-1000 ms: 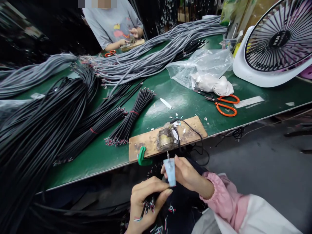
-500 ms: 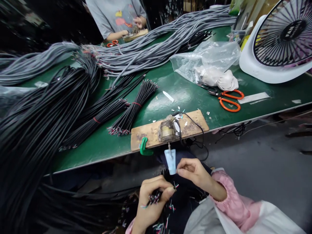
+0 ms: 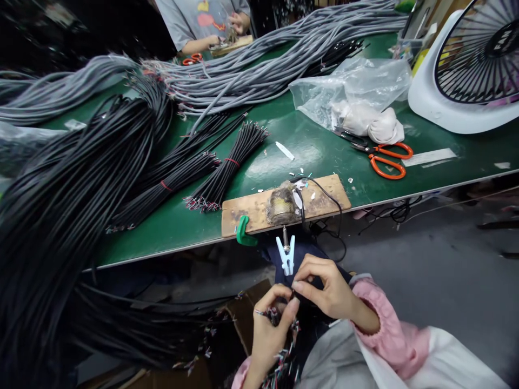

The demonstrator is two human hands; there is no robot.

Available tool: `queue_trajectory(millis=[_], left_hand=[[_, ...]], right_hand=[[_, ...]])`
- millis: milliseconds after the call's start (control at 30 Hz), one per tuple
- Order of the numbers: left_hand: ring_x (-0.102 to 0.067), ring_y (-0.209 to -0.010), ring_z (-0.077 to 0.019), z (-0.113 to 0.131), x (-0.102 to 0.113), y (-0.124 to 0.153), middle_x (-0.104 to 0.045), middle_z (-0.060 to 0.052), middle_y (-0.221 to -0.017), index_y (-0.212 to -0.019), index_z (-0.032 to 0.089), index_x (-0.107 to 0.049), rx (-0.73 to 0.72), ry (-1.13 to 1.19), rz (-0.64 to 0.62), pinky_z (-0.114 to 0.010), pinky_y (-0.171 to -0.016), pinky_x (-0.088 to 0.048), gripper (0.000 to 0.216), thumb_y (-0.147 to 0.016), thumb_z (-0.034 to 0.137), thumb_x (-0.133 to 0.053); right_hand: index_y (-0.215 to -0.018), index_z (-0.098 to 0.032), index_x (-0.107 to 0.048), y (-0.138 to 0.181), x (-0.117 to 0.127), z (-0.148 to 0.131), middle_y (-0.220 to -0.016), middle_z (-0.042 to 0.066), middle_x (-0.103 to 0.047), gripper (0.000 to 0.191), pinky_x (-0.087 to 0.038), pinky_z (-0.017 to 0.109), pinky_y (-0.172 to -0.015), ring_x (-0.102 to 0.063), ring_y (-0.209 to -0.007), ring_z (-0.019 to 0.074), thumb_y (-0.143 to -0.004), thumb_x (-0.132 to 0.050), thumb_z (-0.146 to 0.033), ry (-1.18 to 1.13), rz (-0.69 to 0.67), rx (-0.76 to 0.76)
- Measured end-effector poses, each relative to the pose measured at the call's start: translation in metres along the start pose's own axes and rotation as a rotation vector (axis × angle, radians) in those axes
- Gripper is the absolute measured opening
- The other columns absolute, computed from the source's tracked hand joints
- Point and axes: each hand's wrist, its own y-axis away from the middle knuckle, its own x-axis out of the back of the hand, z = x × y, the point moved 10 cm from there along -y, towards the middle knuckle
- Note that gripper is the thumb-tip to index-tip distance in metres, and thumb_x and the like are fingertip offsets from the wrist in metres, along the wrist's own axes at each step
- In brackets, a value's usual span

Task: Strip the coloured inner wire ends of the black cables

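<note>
My left hand (image 3: 271, 324) is closed around a bunch of thin black cables (image 3: 274, 314) whose stripped ends show coloured wires. Its thumb and forefinger pinch near one cable end. My right hand (image 3: 322, 283) is closed too, its fingertips meeting the left ones at that end; what lies between them is too small to make out. Just above the hands a light blue clothespin (image 3: 286, 255) hangs on a metal tip that sticks out from a stained round device (image 3: 281, 204) on a wooden board (image 3: 243, 210). A green clamp (image 3: 244, 232) sits at the board's front edge.
Black cable bundles (image 3: 227, 167) and long grey cables (image 3: 243, 81) cover the left and back of the green table (image 3: 275, 129). Orange-handled scissors (image 3: 389, 159), a plastic bag (image 3: 352, 81) and a white fan (image 3: 430, 97) lie to the right. A person (image 3: 203, 24) works opposite.
My left hand has moved up and right, bringing its fingertips against those of my right hand. The clothespin has turned from its flat side to show its two spread legs. The view has shifted slightly.
</note>
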Motion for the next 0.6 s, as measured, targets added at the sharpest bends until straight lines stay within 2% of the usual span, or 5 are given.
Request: queue_trajectory(millis=[67,200,333,600], left_hand=[[-0.036,-0.034,-0.0052,-0.001,0.002,0.003,-0.044,0.009,-0.051,-0.071,0.019,-0.06,0.01,0.071,0.037,-0.017,-0.034,-0.027,0.035,-0.08,0.048,-0.076],[-0.037,-0.031,-0.0045,0.007,0.007,0.006,-0.044,0.009,-0.047,-0.069,0.018,-0.061,-0.033,0.096,0.077,-0.017,-0.035,-0.027,0.035,-0.081,0.047,-0.076],[-0.04,-0.03,-0.0037,0.009,0.005,0.006,-0.044,0.008,-0.054,-0.068,0.016,-0.065,-0.034,0.104,0.066,-0.017,-0.034,-0.026,0.035,-0.078,0.046,-0.078],[-0.037,-0.033,-0.0038,0.012,0.005,0.007,-0.047,0.006,-0.055,-0.063,0.015,-0.068,-0.067,0.039,0.076,-0.018,-0.034,-0.027,0.034,-0.078,0.044,-0.078]], right_hand=[[-0.074,-0.016,-0.069,0.004,0.003,0.003,-0.068,0.004,-0.062,0.023,-0.043,0.029,-0.061,-0.054,-0.064,0.0158,-0.092,-0.064,-0.028,0.028,0.022,-0.01],[-0.074,-0.016,-0.069,0.013,-0.001,0.006,-0.067,0.004,-0.062,0.022,-0.043,0.029,-0.061,-0.054,-0.064,0.016,-0.092,-0.063,-0.028,0.028,0.021,-0.008],[-0.078,-0.016,-0.074,0.017,-0.001,0.012,-0.069,0.005,-0.066,0.02,-0.045,0.028,-0.059,-0.056,-0.063,0.0161,-0.092,-0.065,-0.027,0.008,0.054,-0.033],[-0.083,-0.016,-0.077,0.011,0.003,-0.005,-0.07,0.007,-0.069,0.02,-0.047,0.031,-0.061,-0.058,-0.065,0.0176,-0.094,-0.064,-0.027,0.039,0.063,0.047]])
